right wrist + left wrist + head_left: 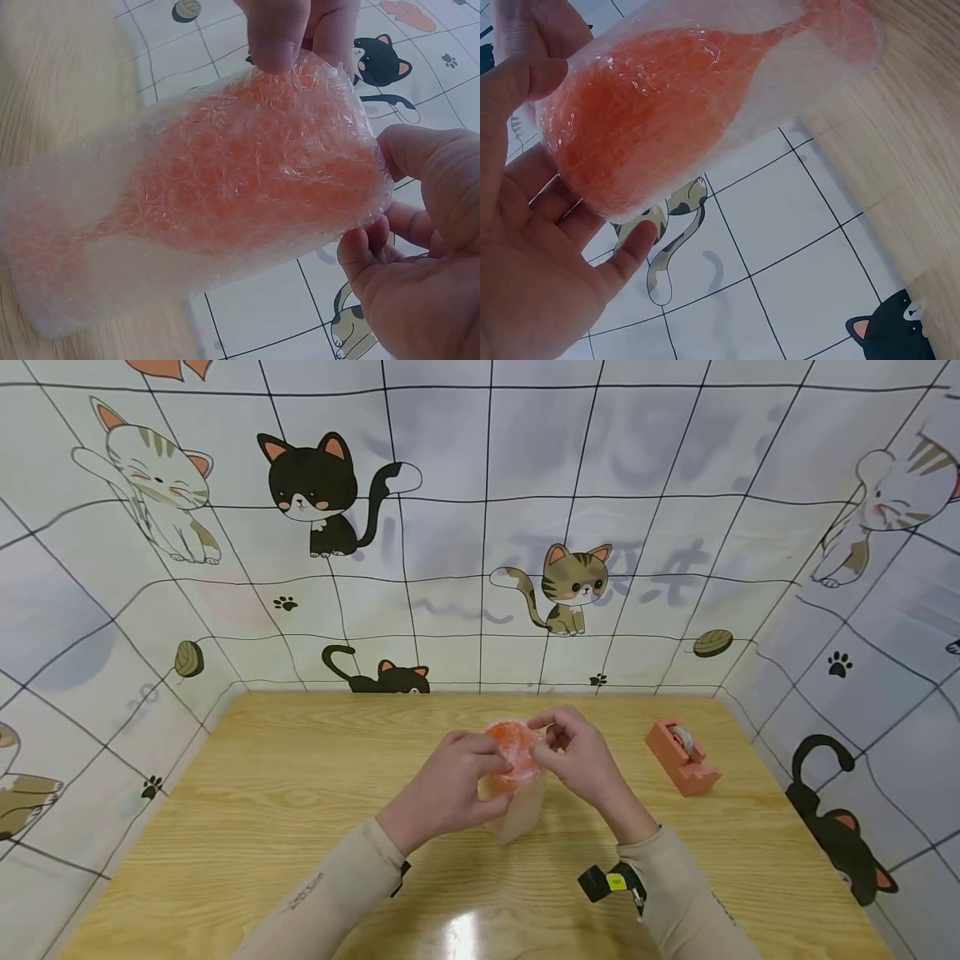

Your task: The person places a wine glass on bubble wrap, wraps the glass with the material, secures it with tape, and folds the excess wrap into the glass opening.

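Note:
An orange-red goblet stands upright on the table in a clear bubble-wrap sleeve. Through the plastic, its wide bowl narrows to a thin stem and flares again at the foot. My left hand holds the top of the package from the left, thumb and fingers around the wrapped rim. From the right, my right hand pinches the edge of the wrap at the top, thumb against it and other fingers curled, as the right wrist view shows.
A coral-pink tape dispenser with a clear roll sits at the right on the wooden table. White cat-print sheeting rises behind the table and along both sides. Black wrist camera straps show at my cuffs.

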